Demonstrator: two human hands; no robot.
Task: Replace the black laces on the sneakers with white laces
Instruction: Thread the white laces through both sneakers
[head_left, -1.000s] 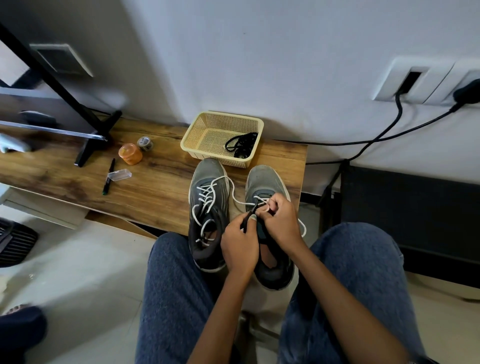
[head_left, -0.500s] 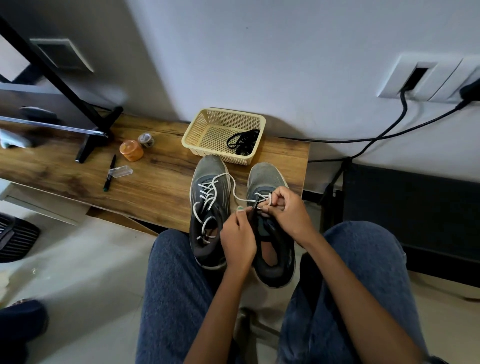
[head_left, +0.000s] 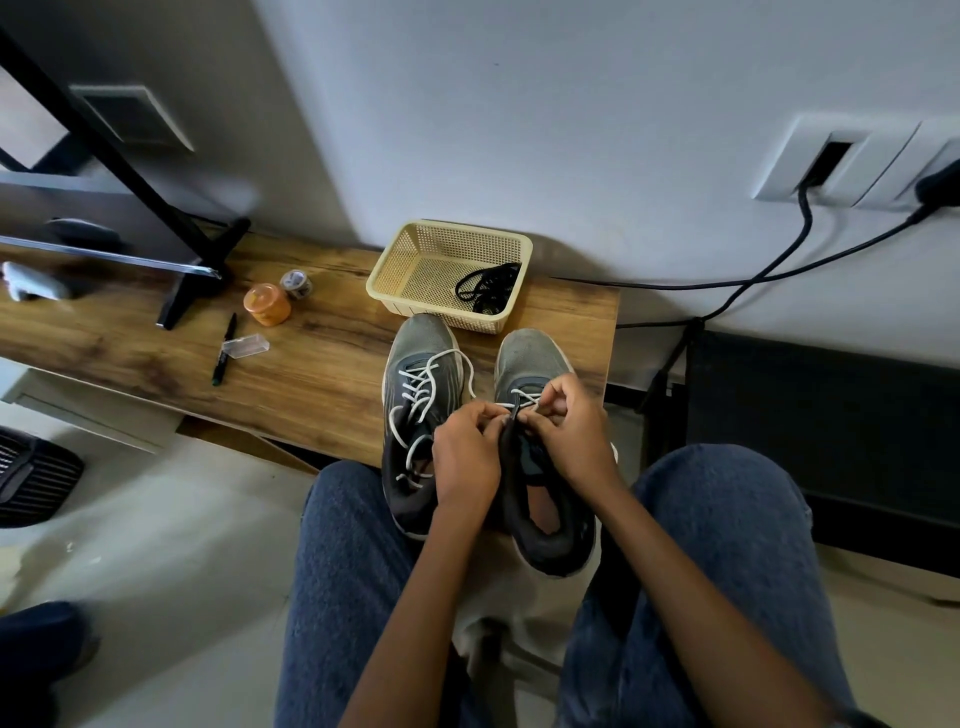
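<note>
Sitting at the wooden bench (head_left: 322, 364), both hands work the right sneaker (head_left: 540, 457): left hand (head_left: 467, 457) and right hand (head_left: 566, 431) pinch its white lace (head_left: 524, 397). Behind it, the basket (head_left: 415, 260) holds black laces (head_left: 488, 286) (a loose tangle).

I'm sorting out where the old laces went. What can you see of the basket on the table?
The basket is a pale yellow rectangular tray, plastic by the look, with perforated mesh walls and floor. It sits upright on the wooden table near the wall, just beyond the sneakers' toes. A bundle of black laces lies in its right end.
</note>
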